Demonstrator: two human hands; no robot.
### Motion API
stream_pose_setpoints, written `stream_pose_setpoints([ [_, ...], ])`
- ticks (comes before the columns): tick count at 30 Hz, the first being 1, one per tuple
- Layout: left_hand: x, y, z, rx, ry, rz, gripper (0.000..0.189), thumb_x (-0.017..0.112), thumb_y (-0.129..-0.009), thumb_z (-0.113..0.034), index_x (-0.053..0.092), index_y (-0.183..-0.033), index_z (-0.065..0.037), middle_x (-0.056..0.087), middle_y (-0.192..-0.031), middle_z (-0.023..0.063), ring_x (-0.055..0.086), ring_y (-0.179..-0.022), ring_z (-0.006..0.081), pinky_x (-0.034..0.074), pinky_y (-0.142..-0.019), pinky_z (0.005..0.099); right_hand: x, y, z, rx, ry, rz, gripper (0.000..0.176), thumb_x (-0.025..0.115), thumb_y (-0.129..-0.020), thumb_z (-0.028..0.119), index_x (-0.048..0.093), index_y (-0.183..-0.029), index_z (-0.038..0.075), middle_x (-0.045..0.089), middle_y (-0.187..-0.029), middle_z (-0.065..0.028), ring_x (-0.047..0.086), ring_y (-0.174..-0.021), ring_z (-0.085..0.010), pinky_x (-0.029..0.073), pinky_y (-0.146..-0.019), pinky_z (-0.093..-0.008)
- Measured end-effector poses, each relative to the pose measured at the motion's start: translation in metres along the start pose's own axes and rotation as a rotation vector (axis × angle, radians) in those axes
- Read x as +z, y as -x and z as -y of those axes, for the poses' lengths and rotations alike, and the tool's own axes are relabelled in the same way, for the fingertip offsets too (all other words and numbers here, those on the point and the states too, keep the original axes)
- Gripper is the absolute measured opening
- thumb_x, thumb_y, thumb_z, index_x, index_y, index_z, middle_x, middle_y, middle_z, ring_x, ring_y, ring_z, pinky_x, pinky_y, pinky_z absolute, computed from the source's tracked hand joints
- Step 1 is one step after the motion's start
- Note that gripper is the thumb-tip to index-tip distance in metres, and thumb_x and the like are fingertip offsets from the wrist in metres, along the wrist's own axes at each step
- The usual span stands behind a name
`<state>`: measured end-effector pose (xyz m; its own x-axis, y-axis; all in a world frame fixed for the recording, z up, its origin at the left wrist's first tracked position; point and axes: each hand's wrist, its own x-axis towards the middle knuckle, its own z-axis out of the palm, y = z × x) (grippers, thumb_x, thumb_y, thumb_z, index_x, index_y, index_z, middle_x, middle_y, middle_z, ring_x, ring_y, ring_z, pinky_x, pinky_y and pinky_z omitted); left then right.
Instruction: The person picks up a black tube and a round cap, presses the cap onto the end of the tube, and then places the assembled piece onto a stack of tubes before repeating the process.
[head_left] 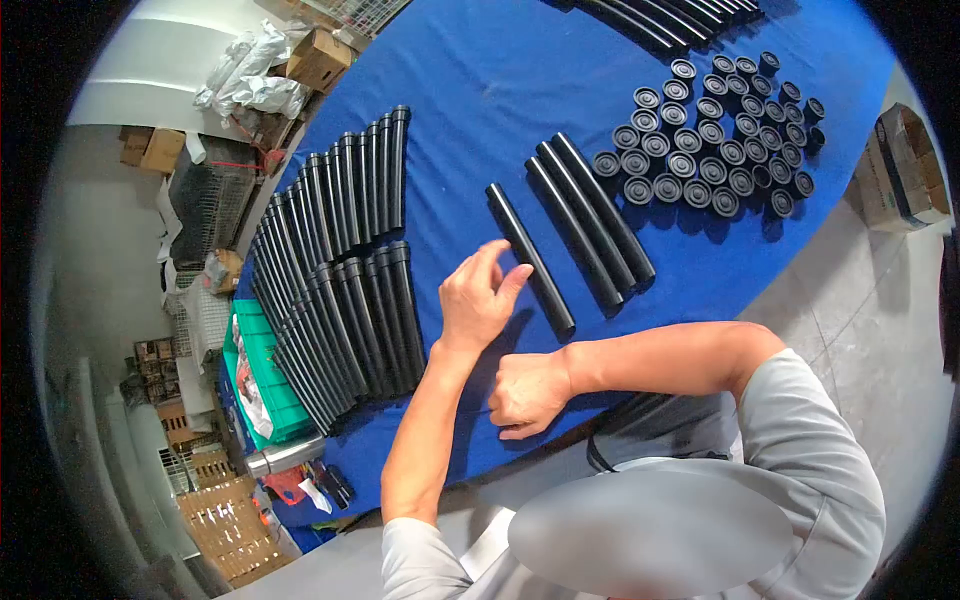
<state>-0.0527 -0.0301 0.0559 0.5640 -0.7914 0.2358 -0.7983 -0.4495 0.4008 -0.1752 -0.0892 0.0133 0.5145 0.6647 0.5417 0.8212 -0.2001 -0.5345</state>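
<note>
My left hand (475,303) is over the blue cloth, thumb and fingers apart, beside a single black tube (532,262). Its thumb and fingertips overlap the tube's left side in this view. Close to the table's near edge, my right hand (530,394) is curled into a fist with the knuckles up; its palm side is hidden. To the right of the single tube lie three more black tubes (590,215), side by side. Beyond them stands a group of round black caps (712,135).
Two rows of capped black tubes (335,325) lie on the left of the blue cloth (465,90). A green crate (272,385) sits at the left edge. More tubes (670,22) lie at the far end. A cardboard box (900,170) stands right of the table.
</note>
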Motion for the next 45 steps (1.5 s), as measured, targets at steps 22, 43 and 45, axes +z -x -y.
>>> stream_pose_setpoints([
  [22,0.028,0.015,0.019,-0.109,0.055,-0.206,0.033,0.073,-0.088,-0.036,0.077,-0.113,-0.015,0.078,-0.096,0.0118,0.075,-0.087,0.0325,0.06,-0.077,0.043,-0.198,0.068,-0.019,0.671,1.032,-0.382,0.035,0.072,-0.076,0.016,0.073,-0.11,0.008,0.057,-0.135,-0.0232,0.046,-0.137,-0.0412,0.033,-0.116,-0.0568],
  [43,0.025,0.017,0.018,-0.27,0.15,-0.157,0.034,0.069,-0.083,-0.031,0.076,-0.113,-0.018,0.076,-0.09,0.0114,0.074,-0.086,0.033,0.058,-0.078,0.0448,-0.236,0.09,-0.029,0.834,0.994,-0.413,0.029,0.069,-0.085,0.019,0.066,-0.101,-0.005,0.059,-0.132,-0.0267,0.052,-0.13,-0.0439,0.042,-0.112,-0.0504],
  [45,0.02,0.026,0.014,-0.253,0.086,-0.177,0.035,0.066,-0.083,-0.03,0.078,-0.113,-0.017,0.074,-0.087,0.0147,0.074,-0.083,0.0338,0.058,-0.078,0.0446,-0.239,0.056,-0.002,0.866,0.764,-0.482,0.027,0.066,-0.085,0.014,0.066,-0.107,-0.003,0.067,-0.115,-0.0255,0.064,-0.106,-0.0448,0.052,-0.092,-0.0489],
])
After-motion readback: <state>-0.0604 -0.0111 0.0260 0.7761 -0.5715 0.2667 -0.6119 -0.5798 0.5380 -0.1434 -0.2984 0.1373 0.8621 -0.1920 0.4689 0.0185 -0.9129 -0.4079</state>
